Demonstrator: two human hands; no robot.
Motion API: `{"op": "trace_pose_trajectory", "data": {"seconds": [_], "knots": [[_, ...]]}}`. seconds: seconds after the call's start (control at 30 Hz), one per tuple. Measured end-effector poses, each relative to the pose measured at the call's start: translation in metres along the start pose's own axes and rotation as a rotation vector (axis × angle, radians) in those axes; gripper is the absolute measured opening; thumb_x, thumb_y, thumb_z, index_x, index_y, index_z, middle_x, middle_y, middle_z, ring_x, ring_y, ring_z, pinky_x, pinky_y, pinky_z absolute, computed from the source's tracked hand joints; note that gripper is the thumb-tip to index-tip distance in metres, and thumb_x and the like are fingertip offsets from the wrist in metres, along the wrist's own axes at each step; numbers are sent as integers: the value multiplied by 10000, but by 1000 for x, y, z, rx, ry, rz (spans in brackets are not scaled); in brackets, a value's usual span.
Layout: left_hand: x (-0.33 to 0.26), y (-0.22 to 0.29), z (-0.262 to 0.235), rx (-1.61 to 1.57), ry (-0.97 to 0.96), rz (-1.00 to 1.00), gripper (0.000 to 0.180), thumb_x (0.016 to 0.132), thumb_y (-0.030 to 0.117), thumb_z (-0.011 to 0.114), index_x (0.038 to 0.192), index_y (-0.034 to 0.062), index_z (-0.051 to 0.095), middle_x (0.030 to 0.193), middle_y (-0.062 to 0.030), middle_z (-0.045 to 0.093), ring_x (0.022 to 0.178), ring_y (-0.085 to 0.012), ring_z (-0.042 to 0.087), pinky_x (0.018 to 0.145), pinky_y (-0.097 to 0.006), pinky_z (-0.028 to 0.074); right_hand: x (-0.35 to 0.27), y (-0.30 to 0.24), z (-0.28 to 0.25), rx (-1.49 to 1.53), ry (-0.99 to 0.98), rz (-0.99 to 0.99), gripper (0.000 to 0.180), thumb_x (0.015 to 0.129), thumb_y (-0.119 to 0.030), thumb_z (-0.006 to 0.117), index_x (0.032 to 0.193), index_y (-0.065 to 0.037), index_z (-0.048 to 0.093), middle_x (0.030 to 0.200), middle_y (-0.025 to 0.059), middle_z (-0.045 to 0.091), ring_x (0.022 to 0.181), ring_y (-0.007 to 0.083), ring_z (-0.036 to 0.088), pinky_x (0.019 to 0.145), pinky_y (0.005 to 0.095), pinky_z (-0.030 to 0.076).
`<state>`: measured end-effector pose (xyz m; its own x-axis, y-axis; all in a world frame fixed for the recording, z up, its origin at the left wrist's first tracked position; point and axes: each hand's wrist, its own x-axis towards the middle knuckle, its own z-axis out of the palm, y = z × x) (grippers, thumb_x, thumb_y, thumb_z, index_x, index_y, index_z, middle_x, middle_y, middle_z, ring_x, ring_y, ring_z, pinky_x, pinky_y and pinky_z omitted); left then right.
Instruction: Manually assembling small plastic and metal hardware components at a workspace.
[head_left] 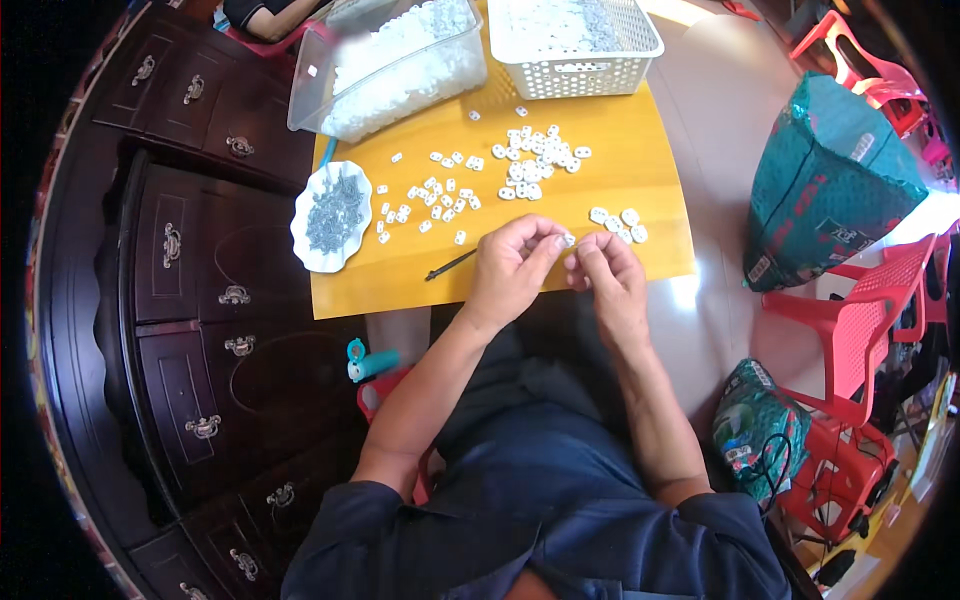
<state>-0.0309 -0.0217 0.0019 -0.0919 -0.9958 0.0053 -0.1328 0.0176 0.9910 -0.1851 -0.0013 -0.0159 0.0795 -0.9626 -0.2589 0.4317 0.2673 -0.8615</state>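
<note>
Above the near edge of the yellow table, my left hand (508, 268) pinches a small white plastic piece (569, 240) between thumb and fingertips. Close beside it on the right, my right hand (614, 282) has its thumb and fingers pressed together. Whatever those fingers hold is too small or hidden to name. A thin black rod-like tool (450, 265) lies by my left hand. Small white pieces with dark holes (440, 195) are scattered beyond it, and rounder white ones (540, 155) form a heap farther off. Several white pieces (619, 226) sit just past my right hand.
A scalloped white dish (303, 235) of small grey parts stands at the table's left. At the back are a clear bin (400, 100) and a white basket (578, 80), both full. Dark drawers (170, 230) flank the left; a green bag (830, 190) and red chairs (840, 310) the right.
</note>
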Motion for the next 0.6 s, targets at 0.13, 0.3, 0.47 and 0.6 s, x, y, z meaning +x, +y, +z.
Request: {"op": "trace_pose_trajectory", "data": {"seconds": [0.13,0.3,0.47,0.6], "knots": [[-2,3,1,25,-19,-16,101,980,73,639,1007,-13,686,870,13,681,781,-38,603,717,-212,510,1,0,0,-2,-7,-12,150,1045,-214,572,1000,-76,611,868,6,657,740,83,590,679,224,463],[0,5,1,10,-26,-19,101,977,73,643,1003,-12,689,871,14,684,780,-38,602,718,-212,509,2,-1,0,6,-3,-10,151,1045,-217,575,1009,-76,614,872,5,661,745,83,592,684,225,464],[0,5,2,19,-28,-15,100,974,72,646,1004,-12,692,870,14,687,774,-39,601,713,-213,507,3,0,0,-6,6,-25,157,1046,-224,577,1009,-76,616,871,0,660,740,77,589,683,222,464],[0,6,4,53,2,-4,103,975,71,644,1008,-12,695,860,6,690,769,-38,602,707,-214,508,4,1,-1,2,1,-28,157,1047,-221,576,1003,-76,616,873,1,661,741,76,588,678,220,461]]}}
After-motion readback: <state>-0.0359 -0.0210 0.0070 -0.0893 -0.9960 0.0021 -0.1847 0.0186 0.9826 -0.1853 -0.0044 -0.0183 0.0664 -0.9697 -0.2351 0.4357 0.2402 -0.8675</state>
